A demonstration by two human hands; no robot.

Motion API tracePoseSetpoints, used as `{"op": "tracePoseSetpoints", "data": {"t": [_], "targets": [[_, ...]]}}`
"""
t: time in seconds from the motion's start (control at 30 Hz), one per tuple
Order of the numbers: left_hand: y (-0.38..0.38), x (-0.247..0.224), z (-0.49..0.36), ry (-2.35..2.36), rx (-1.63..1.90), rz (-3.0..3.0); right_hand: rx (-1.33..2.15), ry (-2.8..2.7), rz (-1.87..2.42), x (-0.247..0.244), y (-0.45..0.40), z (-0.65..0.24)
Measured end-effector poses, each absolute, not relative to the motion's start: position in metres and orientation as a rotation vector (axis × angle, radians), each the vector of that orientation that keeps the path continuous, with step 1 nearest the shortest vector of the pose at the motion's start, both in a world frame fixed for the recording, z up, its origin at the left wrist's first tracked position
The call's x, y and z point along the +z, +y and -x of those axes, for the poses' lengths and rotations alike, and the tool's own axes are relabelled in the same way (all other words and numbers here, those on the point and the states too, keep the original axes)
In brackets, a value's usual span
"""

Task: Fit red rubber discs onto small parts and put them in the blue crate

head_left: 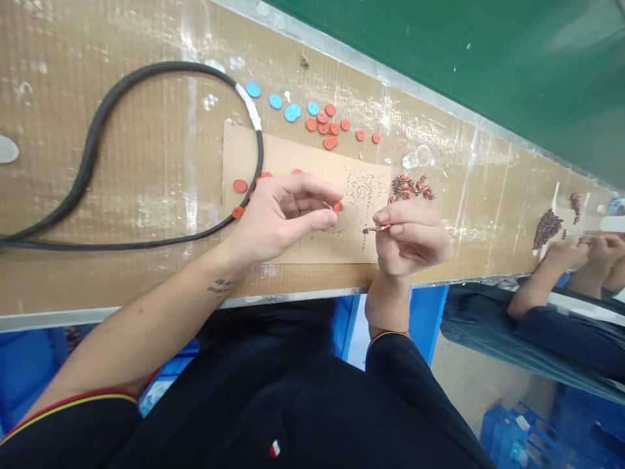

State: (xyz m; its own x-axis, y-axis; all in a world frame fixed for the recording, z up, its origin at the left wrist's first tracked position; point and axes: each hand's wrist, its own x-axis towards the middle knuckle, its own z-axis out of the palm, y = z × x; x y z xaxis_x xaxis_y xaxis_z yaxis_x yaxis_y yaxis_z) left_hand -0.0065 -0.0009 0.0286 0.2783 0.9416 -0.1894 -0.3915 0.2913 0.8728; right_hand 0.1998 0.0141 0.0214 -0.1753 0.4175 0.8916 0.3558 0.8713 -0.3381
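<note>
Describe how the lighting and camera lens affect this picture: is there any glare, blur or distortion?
In the head view, white glare streaks the tan work surface and a pale sheen crosses the green panel; the wide, tilted framing slants the scene and stretches the left forearm; the left hand and right hand look fairly sharp, without strong blur.

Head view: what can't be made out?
- Left hand: fingers hide most of the small pinched item, shape unclear.
- Right hand: fingers hide part of the twisted wire piece.
- Dark specks on the cardboard sheet: too small to identify.
- Red discs by the left hand: the hand hides any beneath it.
- Hands at the right edge: cut off by the frame.
</note>
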Motion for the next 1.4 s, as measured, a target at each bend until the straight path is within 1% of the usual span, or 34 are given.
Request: {"op": "tracePoseSetpoints", "data": {"t": [0.43, 0.63, 0.7, 0.77, 0.9, 1.0, 1.4], "targets": [[-0.005, 0.026, 0.002, 0.775, 1.031, -0.842, 0.011, -1.794, 0.626, 0.02, 0.013, -0.2], [0.001, 0.019, 0.011, 0.778, 1.114, -0.812, -0.028, -1.787, 0.798, 0.024, 0.012, -0.219], [0.008, 0.013, 0.018, 0.769, 1.203, -0.801, 0.049, -1.816, 0.942, 0.03, 0.011, -0.233], [0.017, 0.006, 0.025, 0.728, 1.283, -0.818, 0.198, -1.889, 1.106, 0.037, 0.01, -0.248], [0.031, 0.0, 0.034, 0.632, 1.366, -0.878, 0.499, -2.064, 1.409, 0.043, 0.009, -0.266], [0.033, 0.002, 0.035, 0.634, 1.411, -0.875, 0.625, -2.102, 1.552, 0.042, 0.011, -0.27], [0.029, 0.004, 0.035, 0.707, 1.383, -0.774, 0.705, -2.106, 1.692, 0.039, 0.016, -0.265]]}}
